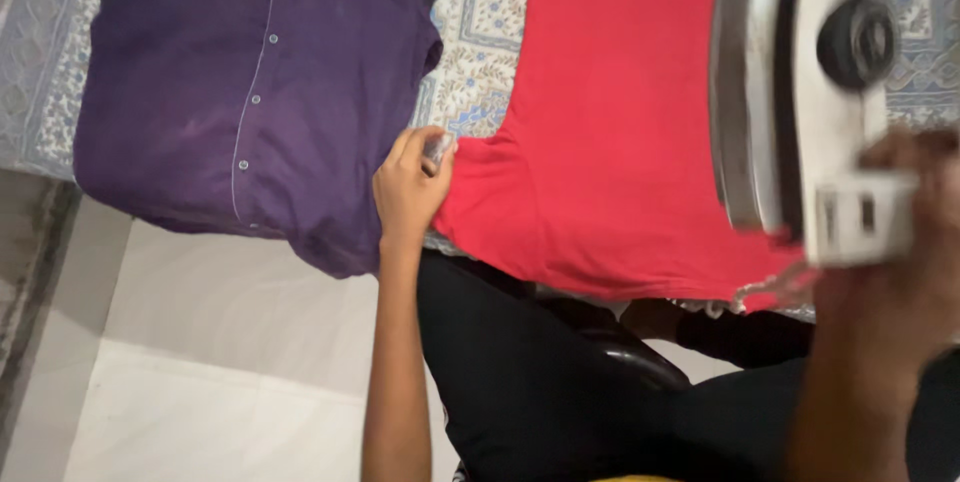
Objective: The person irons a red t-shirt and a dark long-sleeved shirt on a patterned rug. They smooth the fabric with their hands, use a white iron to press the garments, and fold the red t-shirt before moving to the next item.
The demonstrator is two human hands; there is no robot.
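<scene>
The bright red cotton garment (610, 112) lies spread flat on the counter (480, 32), which is covered by a pale blue and white floral-patterned cloth; the left hand (410, 187) is at the garment's near left corner, fingers curled and pinching the red fabric at its edge, with something small and shiny just visible between the fingertips, too small to tell what; the right hand (915, 232), blurred and close to the camera, is closed around the handle of a white and silver electric iron (800, 92), which is lifted above the garment's right part with its metal soleplate turned toward the red fabric and a dark round dial on its body; to the left of the garment, just beside it with a strip of patterned cloth between them, lies a dark purple button-front shirt (250, 92), its lower edge hanging over the counter's rim; below the garment's near edge the person's black clothing (540, 382) shows, and pale floor tiles (220, 362) lie below the purple shirt.
</scene>
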